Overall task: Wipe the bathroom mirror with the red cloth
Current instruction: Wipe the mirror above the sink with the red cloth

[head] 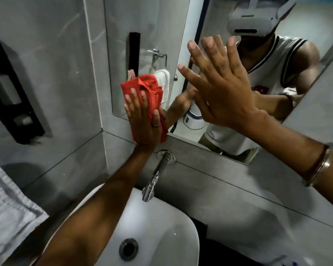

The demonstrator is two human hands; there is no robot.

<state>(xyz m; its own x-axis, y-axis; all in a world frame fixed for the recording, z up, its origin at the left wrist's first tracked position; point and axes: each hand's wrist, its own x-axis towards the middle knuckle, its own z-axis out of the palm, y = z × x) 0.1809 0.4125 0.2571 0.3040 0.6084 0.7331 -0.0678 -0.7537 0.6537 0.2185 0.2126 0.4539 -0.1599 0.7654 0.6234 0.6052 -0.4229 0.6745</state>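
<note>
Grey-tiled bathroom: flat-fingered left hand [142,118] presses crumpled red cloth [142,87] on frameless wall mirror [161,25], frame centre; right hand [223,89] splayed, empty; most glass apparently left to wipe.

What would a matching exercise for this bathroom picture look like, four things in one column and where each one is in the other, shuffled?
Things
1. red cloth
2. right hand
3. tap
4. black dispenser

Places
a. on the left wall
b. raised open in front of the mirror, fingers spread
c. under the left hand, at the mirror's lower left corner
d. jutting from the wall above the basin

Pairs: 1-c, 2-b, 3-d, 4-a
</note>
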